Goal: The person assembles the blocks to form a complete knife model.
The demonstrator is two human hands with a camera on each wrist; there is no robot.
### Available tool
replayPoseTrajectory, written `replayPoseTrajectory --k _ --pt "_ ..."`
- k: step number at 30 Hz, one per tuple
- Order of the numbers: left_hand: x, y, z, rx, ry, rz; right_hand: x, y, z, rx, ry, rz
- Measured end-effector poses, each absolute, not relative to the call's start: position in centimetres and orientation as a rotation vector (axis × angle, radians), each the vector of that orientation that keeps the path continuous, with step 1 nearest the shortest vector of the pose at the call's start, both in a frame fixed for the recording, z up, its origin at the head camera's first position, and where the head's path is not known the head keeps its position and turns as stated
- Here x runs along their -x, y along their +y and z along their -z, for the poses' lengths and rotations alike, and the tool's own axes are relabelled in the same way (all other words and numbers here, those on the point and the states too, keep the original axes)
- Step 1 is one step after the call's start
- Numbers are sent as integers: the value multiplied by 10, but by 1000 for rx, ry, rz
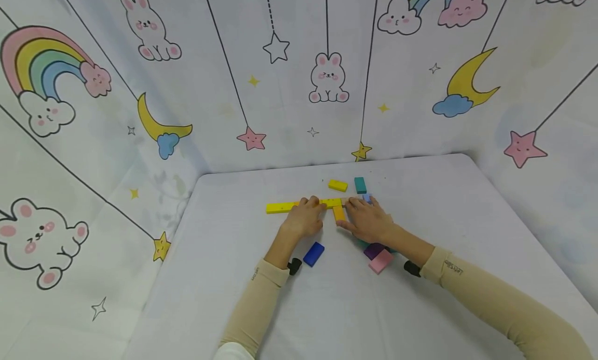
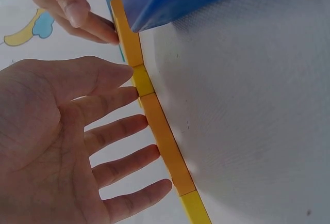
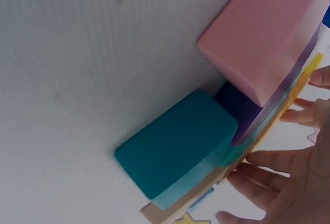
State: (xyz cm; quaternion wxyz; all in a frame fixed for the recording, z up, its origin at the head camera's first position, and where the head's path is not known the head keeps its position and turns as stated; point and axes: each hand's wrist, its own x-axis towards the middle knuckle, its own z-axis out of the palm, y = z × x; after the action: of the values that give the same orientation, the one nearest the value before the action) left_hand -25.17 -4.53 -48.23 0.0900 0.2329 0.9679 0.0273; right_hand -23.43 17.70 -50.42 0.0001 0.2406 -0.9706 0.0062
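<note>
A row of yellow and orange blocks [image 1: 280, 208] lies across the table, end to end. My left hand [image 1: 306, 217] reaches over it; in the left wrist view its fingers [image 2: 126, 198] are nearly straight, tips against the blocks' side. An orange block [image 1: 339, 215] sticks out toward me from the row's right end, beside my right hand [image 1: 371, 221]. Spread fingers [image 3: 281, 157] of that hand reach to the blocks; a tan block [image 1: 345, 200] is partly hidden under them. Beneath the right wrist lie a purple block [image 1: 374, 251], a pink block [image 1: 381, 261] and a teal block [image 3: 178, 141].
Farther back lie a loose yellow block [image 1: 338, 185], another teal block [image 1: 360, 185] and a light blue block [image 1: 366, 198]. A dark blue block [image 1: 314, 254] is near the left wrist. Patterned cloth [image 1: 299, 90] rises behind the white table [image 1: 210, 246].
</note>
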Motion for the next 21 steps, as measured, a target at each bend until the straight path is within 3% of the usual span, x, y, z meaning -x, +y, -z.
replayPoseTrajectory --k 10,21 --pt "249 -45 479 -708 2884 -59 231 180 500 -832 -3009 -263" --pt "249 -45 479 -692 2882 -79 217 177 492 -1145 -2919 -387"
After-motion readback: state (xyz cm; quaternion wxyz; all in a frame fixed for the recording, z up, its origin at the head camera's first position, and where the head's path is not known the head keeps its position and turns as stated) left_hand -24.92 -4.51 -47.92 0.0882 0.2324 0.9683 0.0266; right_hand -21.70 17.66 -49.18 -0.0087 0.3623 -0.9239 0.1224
